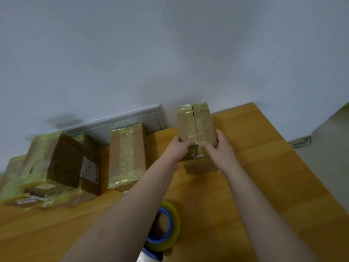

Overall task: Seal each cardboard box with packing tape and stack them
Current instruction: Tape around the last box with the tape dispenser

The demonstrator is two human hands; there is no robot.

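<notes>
On table point(245, 186) left: stacked taped boxes point(52, 167) | middle: lone taped box point(128, 157) | further right, near wall point(170, 53): left hand point(177, 146) clasps small box point(196, 127), right hand point(221, 148) clasps its other side | likely light, stiff; tape slick, grip bare cardboard sides.

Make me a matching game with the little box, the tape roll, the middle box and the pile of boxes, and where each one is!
Things:
1 little box
2 tape roll
3 middle box
4 pile of boxes

Places:
A far left of the table
B nearest the camera
C gripped by the left hand and right hand
D alone between pile and little box

Pairs: 1-C, 2-B, 3-D, 4-A
</notes>
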